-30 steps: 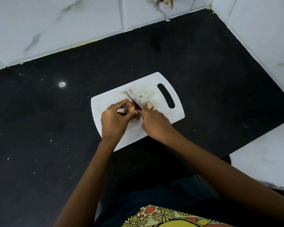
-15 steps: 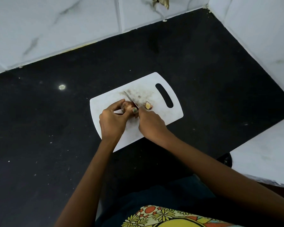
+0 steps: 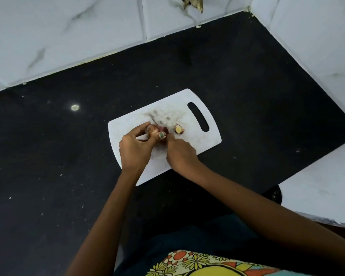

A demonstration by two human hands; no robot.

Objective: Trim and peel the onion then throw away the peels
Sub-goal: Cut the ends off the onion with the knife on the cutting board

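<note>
A small reddish onion (image 3: 154, 130) lies on the white cutting board (image 3: 199, 142). My left hand (image 3: 134, 150) pinches it between thumb and fingers. My right hand (image 3: 180, 153) grips a knife; only a short piece of its blade (image 3: 154, 122) shows beyond the onion, and the handle is hidden in my fist. A cut-off onion end (image 3: 179, 129), yellowish on its cut face, sits on the board just right of the onion.
The board lies on a black countertop (image 3: 68, 166) dotted with crumbs. White marble-look tiled walls (image 3: 88, 36) close the back and the right side. A white ledge (image 3: 323, 186) juts in at the right.
The blade shows less beyond the onion than before. The cut-off end lies a little further from the onion. Both hands stay at the same spot on the board.
</note>
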